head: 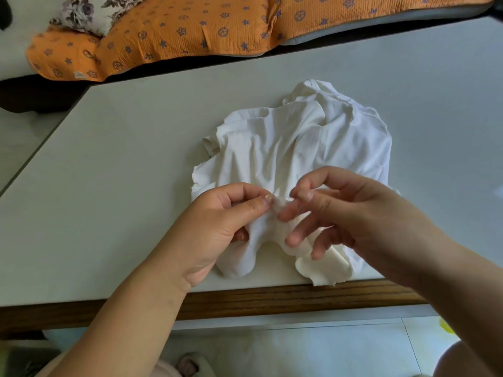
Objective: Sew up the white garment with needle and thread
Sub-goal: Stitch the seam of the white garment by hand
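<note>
We see the white garment [285, 148] lying crumpled on the counter [122, 159], close to its near wooden edge [272, 297], with a flap drooping just over it. Our left hand [217, 227] pinches a small raised fold of the cloth between thumb and forefinger. Our right hand [345, 213] pinches the same fold from the other side, its remaining fingers spread loosely. We cannot make out a needle or thread. An orange patterned quilt [190, 31] lies beyond the counter.
</note>
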